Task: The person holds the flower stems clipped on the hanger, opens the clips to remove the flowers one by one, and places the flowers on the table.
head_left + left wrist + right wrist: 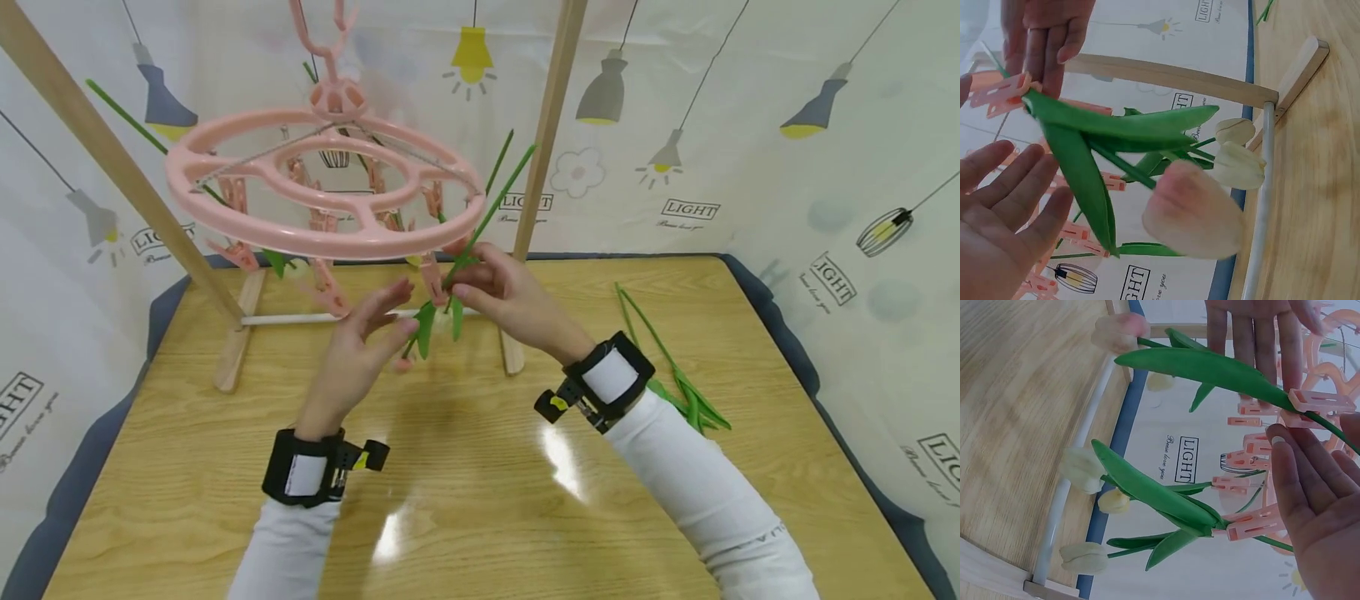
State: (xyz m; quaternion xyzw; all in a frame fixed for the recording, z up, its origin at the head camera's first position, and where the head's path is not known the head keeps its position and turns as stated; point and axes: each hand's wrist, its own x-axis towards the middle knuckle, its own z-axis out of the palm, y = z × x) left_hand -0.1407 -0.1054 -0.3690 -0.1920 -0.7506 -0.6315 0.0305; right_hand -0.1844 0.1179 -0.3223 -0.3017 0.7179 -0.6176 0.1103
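A pink round clip hanger [322, 243] hangs at the upper left, with pink clothespins below its rings. One clothespin [432, 279] at the near side bites the stem of a pink-and-white tulip [1191, 212], whose flower hangs downward. Its long green leaves [1204, 367] spread beneath the clip. My left hand [352, 354] is just left of this tulip, fingers extended and holding nothing. From the right, my right hand [517, 300] reaches to the clothespin and stem, its straight fingers right beside them. The stem rises past the right thumb.
More tulips with white [1082, 470] and yellow [1114, 501] flowers hang from other clothespins. Wooden posts [542, 142] and a white crossbar [292, 319] frame the hanger. Loose green stems with leaves [693, 400] lie on the table at the right, partly behind the right sleeve.
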